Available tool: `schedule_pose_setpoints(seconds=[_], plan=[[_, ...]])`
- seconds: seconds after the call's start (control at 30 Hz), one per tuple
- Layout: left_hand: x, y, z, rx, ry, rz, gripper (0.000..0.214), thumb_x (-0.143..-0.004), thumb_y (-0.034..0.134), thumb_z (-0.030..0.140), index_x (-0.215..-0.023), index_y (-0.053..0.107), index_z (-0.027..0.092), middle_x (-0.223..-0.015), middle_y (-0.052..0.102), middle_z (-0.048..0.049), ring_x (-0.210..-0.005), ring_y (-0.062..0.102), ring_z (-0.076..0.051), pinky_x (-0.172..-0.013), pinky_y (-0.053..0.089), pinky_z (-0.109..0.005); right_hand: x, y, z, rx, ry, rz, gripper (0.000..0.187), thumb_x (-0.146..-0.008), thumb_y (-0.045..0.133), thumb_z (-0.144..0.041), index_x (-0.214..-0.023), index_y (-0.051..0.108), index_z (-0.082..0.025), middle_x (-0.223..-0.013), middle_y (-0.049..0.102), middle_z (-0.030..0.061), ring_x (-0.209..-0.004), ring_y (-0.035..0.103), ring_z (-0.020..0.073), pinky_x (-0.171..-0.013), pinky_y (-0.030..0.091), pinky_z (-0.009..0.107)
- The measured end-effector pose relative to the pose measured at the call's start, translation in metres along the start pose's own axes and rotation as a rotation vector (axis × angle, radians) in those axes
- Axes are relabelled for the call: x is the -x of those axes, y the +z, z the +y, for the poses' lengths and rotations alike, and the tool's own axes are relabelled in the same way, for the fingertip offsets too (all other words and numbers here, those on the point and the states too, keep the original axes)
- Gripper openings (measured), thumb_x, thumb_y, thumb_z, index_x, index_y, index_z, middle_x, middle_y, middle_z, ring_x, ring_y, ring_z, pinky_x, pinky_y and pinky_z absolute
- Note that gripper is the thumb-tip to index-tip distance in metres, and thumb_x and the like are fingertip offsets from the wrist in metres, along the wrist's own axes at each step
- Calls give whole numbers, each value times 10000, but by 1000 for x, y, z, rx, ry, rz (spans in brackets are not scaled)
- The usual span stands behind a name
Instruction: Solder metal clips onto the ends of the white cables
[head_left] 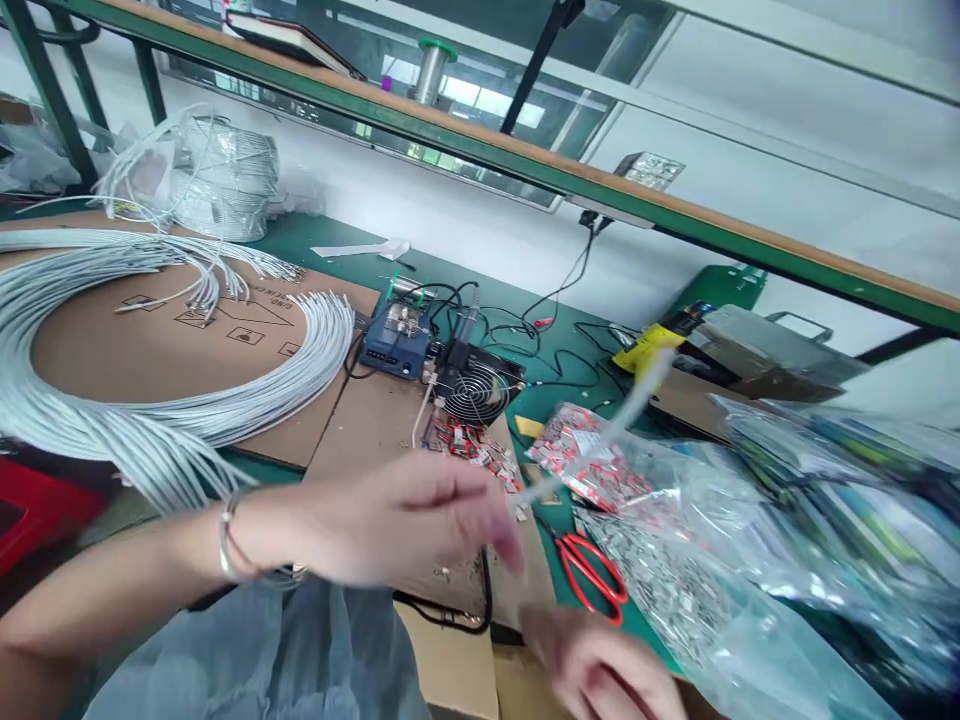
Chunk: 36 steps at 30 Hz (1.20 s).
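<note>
My left hand (420, 520), smeared by motion, is over the cardboard in front of the fan, its fingers bent and close together. A blurred whitish, see-through strip (626, 415) slants up and right from its fingers; it appears gripped there, though the contact is hidden. My right hand (600, 665) is low at the front edge, blurred and with curled fingers; whether it holds anything is hidden. Red-handled scissors (592, 575) lie just above it. Small red-and-white parts (484, 450) are heaped in front of the black fan (480, 390).
Coiled white cables (172, 420) cover the left. A blue soldering station (397, 335) stands mid-bench, with loose black cords behind. Bags of red parts (585, 450) and metal parts (667, 580) lie right, near a yellow heat gun (652, 350). A shelf (465, 130) crosses above.
</note>
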<state>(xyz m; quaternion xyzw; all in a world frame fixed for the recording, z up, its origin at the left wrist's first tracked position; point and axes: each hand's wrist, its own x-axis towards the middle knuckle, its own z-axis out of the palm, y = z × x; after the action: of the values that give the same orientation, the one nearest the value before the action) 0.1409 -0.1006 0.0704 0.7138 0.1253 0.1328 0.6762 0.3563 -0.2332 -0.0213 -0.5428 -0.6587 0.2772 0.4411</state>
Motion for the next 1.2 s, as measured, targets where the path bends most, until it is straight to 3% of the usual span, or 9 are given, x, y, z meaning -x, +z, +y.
schedule_pose_setpoints(seconds=[0.07, 0.17, 0.33, 0.47, 0.63, 0.8, 0.93, 1.07, 1.2], plan=[[3, 20, -21, 71, -67, -123, 380, -920, 345, 433, -867, 600, 156, -612, 363, 52, -527, 309, -80, -466, 254, -176, -3, 15, -6, -75, 65, 98, 203, -907, 450, -312, -986, 637, -315, -711, 646, 24, -599, 585, 173, -515, 478, 265], [20, 34, -61, -65, -232, -53, 410, -918, 313, 467, -914, 601, 175, -662, 392, 38, -611, 373, -104, -551, 314, -189, -13, 31, -17, -280, 17, 179, 266, -880, 482, -394, -1084, 621, -296, -720, 642, 29, -554, 543, 146, -529, 469, 256], [48, 39, -102, -166, -396, -26, 440, -903, 305, 517, -883, 597, 188, -657, 423, 31, -644, 404, -121, -612, 343, -211, -25, 48, -20, -247, 143, 206, 184, -819, 583, -333, -750, 689, -199, -624, 591, 31, -552, 512, 139, -500, 410, 239], [47, 47, -109, 104, -402, 24, 439, -838, 389, 596, -871, 501, 173, -675, 454, 35, -487, 385, -70, -470, 306, -194, -26, 66, -17, -278, 150, 52, 159, -781, 625, -296, -689, 690, -184, -611, 586, 29, -558, 496, 136, -506, 377, 246], [32, 55, -111, 354, -249, 279, 505, -663, 603, 642, -645, 424, 171, -530, 364, 71, -417, 400, -62, -432, 348, -190, -27, 76, -19, -267, 118, -3, 100, -770, 642, -242, -722, 716, -194, -609, 556, 11, -563, 468, 122, -521, 358, 240], [32, 55, -113, 347, -257, 341, 435, -682, 635, 557, -640, 489, 149, -519, 402, 63, -410, 420, -65, -420, 352, -186, -29, 68, -17, -268, 103, 7, 46, -758, 662, -209, -749, 705, -195, -608, 581, 0, -557, 457, 111, -514, 353, 227], [36, 51, -116, 141, -217, 347, 276, -770, 597, 374, -631, 530, 145, -550, 446, 41, -460, 434, -73, -440, 345, -178, -27, 67, -12, -290, 102, -2, 63, -734, 659, -149, -681, 670, -181, -587, 560, -6, -561, 465, 111, -521, 347, 231], [37, 49, -118, -54, -127, 353, 239, -805, 571, 310, -635, 578, 142, -562, 492, 20, -479, 447, -81, -445, 347, -175, -24, 80, -7, -581, 188, 46, 148, -716, 665, -171, -580, 606, -175, -543, 511, -23, -512, 421, 98, -483, 303, 228], [37, 52, -115, 49, -115, 400, 232, -801, 586, 336, -681, 634, 143, -568, 491, 20, -444, 440, -70, -411, 340, -163, -29, 88, -5, -1045, 340, 138, 208, -685, 712, -250, -548, 573, -177, -517, 454, -42, -465, 362, 82, -450, 265, 218]])
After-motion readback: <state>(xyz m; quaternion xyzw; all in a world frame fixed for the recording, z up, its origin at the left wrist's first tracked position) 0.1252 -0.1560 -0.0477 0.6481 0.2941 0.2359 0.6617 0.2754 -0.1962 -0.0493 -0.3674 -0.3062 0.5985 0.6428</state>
